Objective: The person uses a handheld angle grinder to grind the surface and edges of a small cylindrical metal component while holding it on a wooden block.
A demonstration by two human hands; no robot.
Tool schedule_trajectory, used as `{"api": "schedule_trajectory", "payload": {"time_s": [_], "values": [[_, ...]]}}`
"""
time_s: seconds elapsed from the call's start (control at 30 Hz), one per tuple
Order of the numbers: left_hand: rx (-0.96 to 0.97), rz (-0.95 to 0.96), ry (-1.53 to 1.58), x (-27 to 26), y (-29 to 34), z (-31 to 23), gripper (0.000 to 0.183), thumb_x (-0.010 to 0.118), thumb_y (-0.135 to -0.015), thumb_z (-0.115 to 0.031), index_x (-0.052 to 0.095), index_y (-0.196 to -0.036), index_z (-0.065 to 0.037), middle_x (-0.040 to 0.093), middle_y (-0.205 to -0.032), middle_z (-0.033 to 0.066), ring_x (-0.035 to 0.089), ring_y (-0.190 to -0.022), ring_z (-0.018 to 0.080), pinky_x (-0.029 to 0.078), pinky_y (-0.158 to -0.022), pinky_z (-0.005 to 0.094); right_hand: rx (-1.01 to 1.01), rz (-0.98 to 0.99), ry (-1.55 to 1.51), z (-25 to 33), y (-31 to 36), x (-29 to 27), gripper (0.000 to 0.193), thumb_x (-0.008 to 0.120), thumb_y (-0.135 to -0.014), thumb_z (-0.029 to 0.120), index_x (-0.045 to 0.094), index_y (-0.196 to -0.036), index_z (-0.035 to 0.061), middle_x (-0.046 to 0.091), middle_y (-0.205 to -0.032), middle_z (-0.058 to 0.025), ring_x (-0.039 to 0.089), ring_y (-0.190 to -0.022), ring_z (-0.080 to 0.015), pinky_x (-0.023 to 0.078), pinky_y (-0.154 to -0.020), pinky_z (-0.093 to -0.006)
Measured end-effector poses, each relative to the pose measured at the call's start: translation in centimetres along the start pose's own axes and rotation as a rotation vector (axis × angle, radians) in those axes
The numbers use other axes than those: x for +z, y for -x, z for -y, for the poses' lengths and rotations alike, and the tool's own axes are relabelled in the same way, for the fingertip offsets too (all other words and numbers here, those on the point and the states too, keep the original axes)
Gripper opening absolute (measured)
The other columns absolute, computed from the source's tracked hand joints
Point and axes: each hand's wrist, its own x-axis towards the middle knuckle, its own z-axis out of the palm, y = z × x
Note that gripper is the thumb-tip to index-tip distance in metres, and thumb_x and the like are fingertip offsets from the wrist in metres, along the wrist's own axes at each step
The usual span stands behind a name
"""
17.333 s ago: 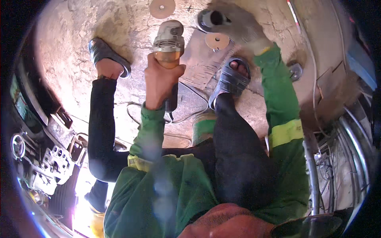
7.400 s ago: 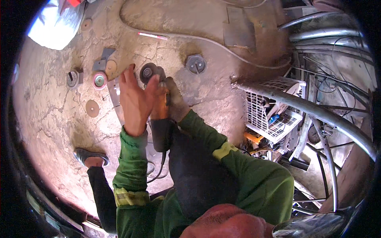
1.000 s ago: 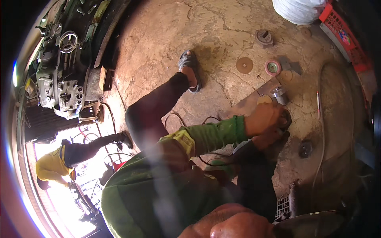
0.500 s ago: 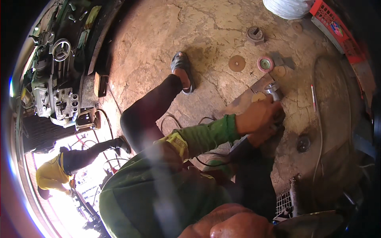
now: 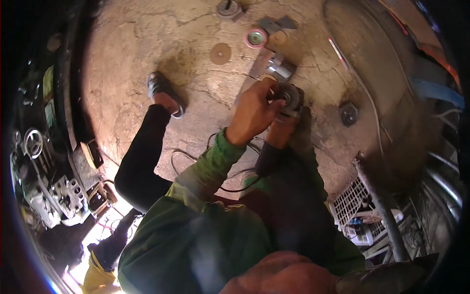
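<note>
My right hand (image 5: 280, 134), in a dark sleeve, is closed from below around a dark round metal part with a ridged, gear-like rim (image 5: 293, 99). At the left edge of this part, my left hand (image 5: 252, 112) has its thumb and fingers bent against it. The left sleeve is green. Just beyond the hands, a shiny silver cylindrical metal piece (image 5: 279, 67) lies on a flat metal plate (image 5: 248, 78). A tan disc (image 5: 268, 77) shows partly behind the left fingers.
On the concrete floor lie a brown disc (image 5: 220, 54), a pink-rimmed wheel (image 5: 256, 38) and a round slotted metal piece (image 5: 229, 9). A pale cable (image 5: 364, 88) runs at right. A white crate (image 5: 348, 201) and a metal pipe (image 5: 387, 215) stand lower right; machinery (image 5: 63, 196) is left.
The view has swung right, so the floor items sit further left and the crate shows more. My hands have turned, bringing the dark metal part into plain sight.
</note>
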Motion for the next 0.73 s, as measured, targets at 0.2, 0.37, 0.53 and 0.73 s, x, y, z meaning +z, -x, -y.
{"api": "schedule_trajectory", "payload": {"time_s": [0.2,0.37,0.53,0.73], "values": [[0.006,0.147,-0.035,-0.7,-0.6,0.5,0.027,0.078,-0.085,-0.001,0.063,-0.107,-0.001,0.067,-0.106,0.0098,0.067,-0.093,0.0194,0.055,-0.077,0.0326,0.336,0.259,-0.745,4.1,-0.2,-3.2,0.068,0.043,-0.106,0.055,0.045,-0.146,0.0001,0.059,-0.135,-0.0238,0.063,-0.117,-0.0367,0.056,-0.096,-0.052],[-0.05,0.135,0.294,-0.6,-0.5,1.6,0.018,0.074,-0.087,0.001,0.06,-0.097,-0.002,0.063,-0.095,0.0036,0.059,-0.086,0.0116,0.051,-0.073,0.0254,0.315,0.401,-0.637,9.5,1.5,-0.5,0.072,0.051,-0.1,0.059,0.051,-0.142,0.0004,0.066,-0.124,-0.0207,0.07,-0.099,-0.0343,0.061,-0.085,-0.0485],[-0.253,0.078,0.308,-1.1,0.6,-1.2,0.013,0.073,-0.089,-0.001,0.061,-0.095,-0.003,0.062,-0.084,0.0002,0.058,-0.081,0.0094,0.048,-0.074,0.0253,0.314,0.41,-0.541,10.1,1.5,-0.3,0.075,0.057,-0.096,0.061,0.052,-0.14,0.001,0.068,-0.121,-0.0191,0.072,-0.094,-0.0318,0.061,-0.082,-0.0449],[-0.188,-0.183,0.571,-3.6,0.7,0.2,0.014,0.074,-0.089,0.0,0.062,-0.096,0.001,0.063,-0.083,0.0012,0.06,-0.079,0.0111,0.049,-0.072,0.0261,0.365,0.258,-0.668,6.6,-0.4,-1.0,0.079,0.057,-0.095,0.065,0.05,-0.142,0.0012,0.067,-0.123,-0.0158,0.071,-0.093,-0.0293,0.061,-0.08,-0.0417]]}}
